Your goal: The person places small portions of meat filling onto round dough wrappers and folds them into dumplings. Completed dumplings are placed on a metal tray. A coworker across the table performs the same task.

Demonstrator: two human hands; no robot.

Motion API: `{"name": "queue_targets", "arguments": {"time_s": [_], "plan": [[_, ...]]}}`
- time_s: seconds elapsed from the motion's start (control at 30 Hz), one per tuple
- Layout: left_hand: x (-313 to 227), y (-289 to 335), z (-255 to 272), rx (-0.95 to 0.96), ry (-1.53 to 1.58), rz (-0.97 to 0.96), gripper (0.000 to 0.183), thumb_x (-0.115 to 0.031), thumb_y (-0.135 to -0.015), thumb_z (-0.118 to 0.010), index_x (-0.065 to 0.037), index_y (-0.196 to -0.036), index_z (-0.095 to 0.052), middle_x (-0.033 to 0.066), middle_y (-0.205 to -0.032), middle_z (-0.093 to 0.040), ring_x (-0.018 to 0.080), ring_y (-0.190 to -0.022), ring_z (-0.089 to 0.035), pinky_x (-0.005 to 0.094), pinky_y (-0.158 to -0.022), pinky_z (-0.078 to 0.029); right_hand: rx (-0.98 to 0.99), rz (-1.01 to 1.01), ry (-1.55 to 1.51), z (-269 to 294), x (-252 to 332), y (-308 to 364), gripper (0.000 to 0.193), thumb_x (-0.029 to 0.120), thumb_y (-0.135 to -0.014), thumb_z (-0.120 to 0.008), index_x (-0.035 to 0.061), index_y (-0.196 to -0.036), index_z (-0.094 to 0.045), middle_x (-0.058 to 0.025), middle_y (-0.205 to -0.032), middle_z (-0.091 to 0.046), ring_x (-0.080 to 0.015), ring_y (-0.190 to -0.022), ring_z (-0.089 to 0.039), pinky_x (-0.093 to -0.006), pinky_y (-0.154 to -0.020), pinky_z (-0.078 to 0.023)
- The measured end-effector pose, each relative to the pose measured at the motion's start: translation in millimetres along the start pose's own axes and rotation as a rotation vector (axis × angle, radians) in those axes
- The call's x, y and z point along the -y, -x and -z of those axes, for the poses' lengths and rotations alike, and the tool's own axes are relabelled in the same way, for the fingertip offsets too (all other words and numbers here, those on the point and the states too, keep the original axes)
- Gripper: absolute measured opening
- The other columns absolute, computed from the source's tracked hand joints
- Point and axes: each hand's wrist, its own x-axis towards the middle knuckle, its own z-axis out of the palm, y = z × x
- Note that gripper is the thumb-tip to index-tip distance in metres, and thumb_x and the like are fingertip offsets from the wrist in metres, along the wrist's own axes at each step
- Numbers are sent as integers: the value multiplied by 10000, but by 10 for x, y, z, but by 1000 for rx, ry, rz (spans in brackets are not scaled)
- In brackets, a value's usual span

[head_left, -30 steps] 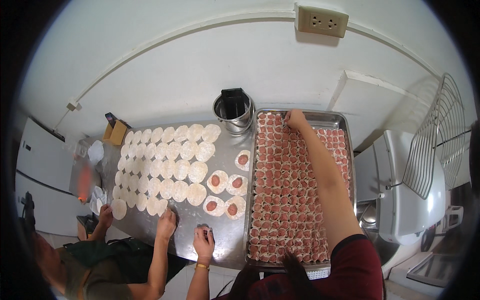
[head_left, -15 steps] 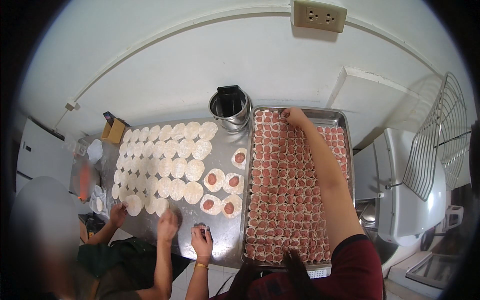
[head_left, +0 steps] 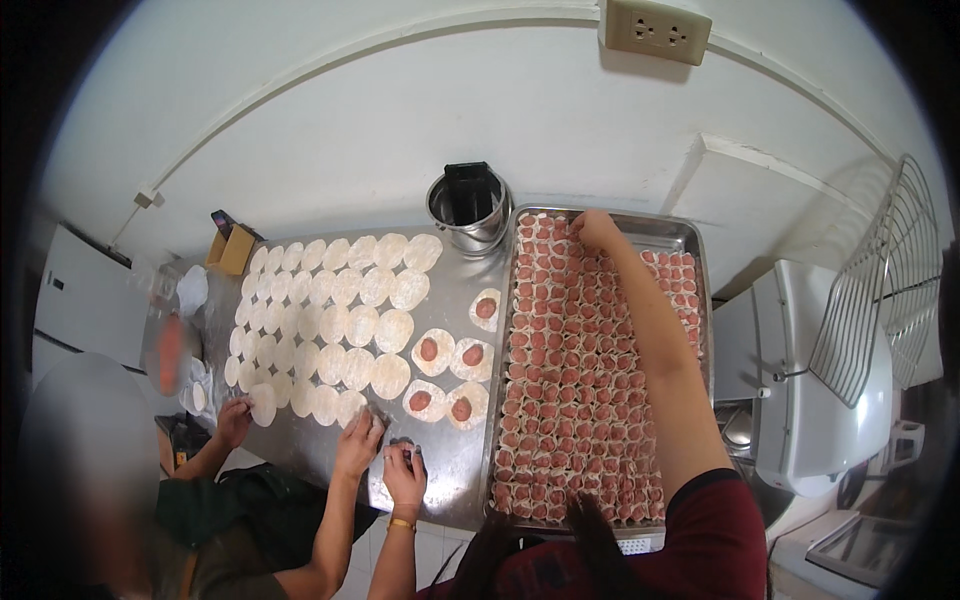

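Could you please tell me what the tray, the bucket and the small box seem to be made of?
Tray: metal, probably stainless steel; its grey rim shines. Bucket: likely polished steel, with mirror-like reflections on its side. Box: probably cardboard, given its matte tan walls.

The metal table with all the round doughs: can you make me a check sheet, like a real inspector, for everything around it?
Surface: metal table, shiny where bare.
Job's things: flat round wrappers in rows; five more wrappers topped with filling; a big tray mostly covered with small filled pieces.
Clutter: metal pot with something black inside; small box; plastic bag.
Hands: right hand at the tray's far side, fingertips hidden; left hand curled near the table's near edge, something dark at its fingertips, unclear.
Cables: pale strip along the wall to a socket.
Surroundings: co-worker's hand by the wrappers; wire rack.
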Motion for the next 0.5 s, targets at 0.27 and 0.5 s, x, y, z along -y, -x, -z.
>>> {"name": "queue_targets", "arguments": {"time_s": [0.27, 0.5], "plan": [[-34, -28, 23, -22, -6, 22, 140, -85, -810, -584, -75, -942, -541, 128, -912, -549, 311, -756, -576, 392, -663, -476, -65, 9, 89, -64, 1, -11, 244, 54, -702, -585, 86, -902, -721, -172, -847, -677, -331, -797, -655, -381, -721, -520], [-294, -135, -138, -175, 43, 114, 169, -133, -832, -593, -61, -980, -555, 132, -943, -551, 324, -885, -568, 403, -745, -472, -334, -54, -91, 157, -66, 279, 315, 120, -750, -591, 95, -1052, -677, -168, -971, -674, -333, -927, -643, -384, -808, -498]]}}
